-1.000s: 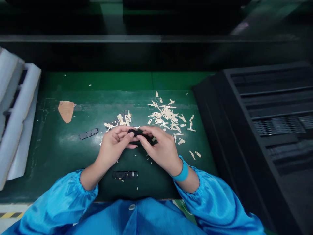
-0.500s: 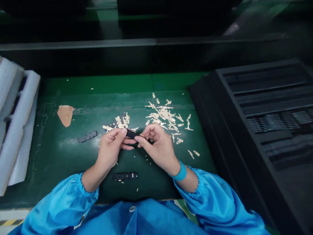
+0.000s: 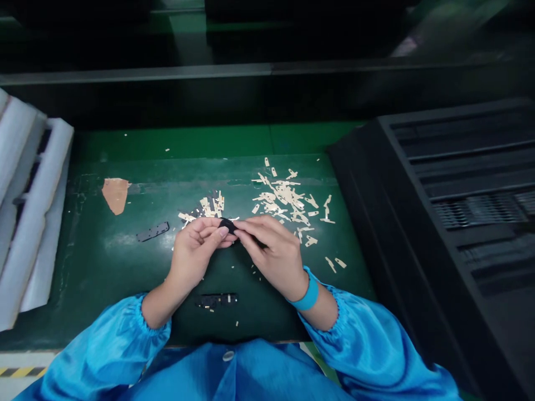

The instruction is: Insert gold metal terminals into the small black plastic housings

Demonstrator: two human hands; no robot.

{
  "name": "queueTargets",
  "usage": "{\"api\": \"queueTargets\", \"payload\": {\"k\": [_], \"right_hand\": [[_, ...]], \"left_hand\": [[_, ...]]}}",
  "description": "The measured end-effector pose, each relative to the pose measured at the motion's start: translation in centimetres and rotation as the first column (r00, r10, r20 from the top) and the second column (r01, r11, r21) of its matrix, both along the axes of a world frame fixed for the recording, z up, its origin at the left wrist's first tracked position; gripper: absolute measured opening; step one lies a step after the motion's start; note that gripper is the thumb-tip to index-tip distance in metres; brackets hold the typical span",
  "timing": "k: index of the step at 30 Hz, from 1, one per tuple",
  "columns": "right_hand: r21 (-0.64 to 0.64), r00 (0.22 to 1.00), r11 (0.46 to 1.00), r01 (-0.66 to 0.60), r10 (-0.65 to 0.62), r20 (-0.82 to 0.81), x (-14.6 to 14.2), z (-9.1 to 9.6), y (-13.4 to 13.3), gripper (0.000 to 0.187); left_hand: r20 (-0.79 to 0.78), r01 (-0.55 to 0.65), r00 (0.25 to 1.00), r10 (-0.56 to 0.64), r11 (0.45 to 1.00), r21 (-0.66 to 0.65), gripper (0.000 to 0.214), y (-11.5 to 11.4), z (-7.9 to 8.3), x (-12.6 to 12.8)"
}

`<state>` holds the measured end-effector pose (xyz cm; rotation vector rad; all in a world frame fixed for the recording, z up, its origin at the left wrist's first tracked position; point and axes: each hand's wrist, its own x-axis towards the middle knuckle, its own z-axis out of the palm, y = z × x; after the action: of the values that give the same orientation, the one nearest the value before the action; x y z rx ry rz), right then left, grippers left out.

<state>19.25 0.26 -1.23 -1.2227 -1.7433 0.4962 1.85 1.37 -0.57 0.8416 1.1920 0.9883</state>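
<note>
Between my two hands is a small black plastic part (image 3: pixel 227 225), held above the green bench. My left hand (image 3: pixel 196 245) is closed, its thumb on top of the part and its fingers beneath. My right hand (image 3: pixel 273 248) pinches the part's right end between thumb and fingertips; anything smaller in that pinch is hidden. A flat black part with small holes (image 3: pixel 152 231) lies left of my left hand. Another black part with small metal pieces (image 3: pixel 217 301) lies nearer my body. Behind my hands sits a small heap of pale and dark strips (image 3: pixel 207 205).
A larger scatter of pale cut strips (image 3: pixel 288 200) spreads beyond my right hand. On the left are a tan paper scrap (image 3: pixel 115 195) and stacked white foam trays (image 3: pixel 45 206). A large black tray (image 3: pixel 359 184) borders the right side of the green bench (image 3: pixel 104 278).
My right hand's fingers have straightened and drawn together at the part's right end. The black part has turned and now shows less of its length. The whole view has shifted slightly.
</note>
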Motion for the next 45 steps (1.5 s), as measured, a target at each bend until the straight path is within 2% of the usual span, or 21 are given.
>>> {"api": "queueTargets", "payload": {"k": [4, 6, 8, 11, 14, 26, 32, 36, 39, 45], "right_hand": [[-0.091, 0.997, 0.995, -0.046, 0.041, -0.064, -0.1, -0.32, 0.3, 0.02], [-0.129, 0.994, 0.989, -0.072, 0.061, -0.093, -0.14, -0.4, 0.42, 0.02], [-0.16, 0.991, 0.986, -0.05, 0.029, -0.128, -0.16, -0.35, 0.45, 0.021], [-0.097, 0.989, 0.995, 0.024, -0.038, -0.143, -0.19, -0.17, 0.35, 0.018], [-0.006, 0.992, 0.999, 0.036, -0.036, -0.121, -0.23, -0.2, 0.24, 0.017], [0.044, 0.998, 0.998, 0.051, -0.05, -0.03, -0.54, -0.16, -0.22, 0.022], [0.026, 0.997, 0.998, 0.062, -0.061, -0.05, -0.57, -0.25, -0.17, 0.021], [0.05, 0.998, 0.997, 0.057, -0.056, -0.021, -0.56, -0.08, -0.25, 0.02], [0.059, 0.998, 0.998, 0.03, -0.034, 0.057, -0.48, 0.12, -0.38, 0.019], [-0.016, 0.997, 1.0, -0.011, 0.013, 0.079, -0.35, 0.4, -0.46, 0.018]], "left_hand": [[-0.147, 0.02, 0.989, 0.001, 0.99, 0.143, 0.025, 0.09, 0.25, -0.17], [-0.148, 0.016, 0.989, 0.006, 0.99, 0.143, 0.026, 0.23, 0.04, -0.28], [-0.105, 0.001, 0.994, 0.008, 0.996, 0.091, 0.028, 0.36, -0.29, -0.36], [-0.059, -0.011, 0.998, 0.013, 0.999, 0.033, 0.029, 0.39, -0.58, -0.35], [-0.056, -0.005, 0.998, 0.007, 1.0, 0.029, 0.029, 0.29, -0.45, -0.18], [-0.142, 0.061, 0.989, -0.033, 0.979, 0.193, 0.016, -0.33, 0.18, 0.17], [-0.155, 0.072, 0.987, -0.039, 0.975, 0.211, 0.014, -0.23, 0.11, 0.22], [-0.271, 0.131, 0.961, -0.055, 0.954, 0.271, 0.014, -0.31, 0.19, -0.03], [-0.382, 0.207, 0.92, -0.085, 0.934, 0.291, 0.025, -0.5, 0.21, -0.32], [-0.455, 0.321, 0.877, -0.156, 0.894, 0.313, 0.032, -0.53, 0.3, -0.69]]}}
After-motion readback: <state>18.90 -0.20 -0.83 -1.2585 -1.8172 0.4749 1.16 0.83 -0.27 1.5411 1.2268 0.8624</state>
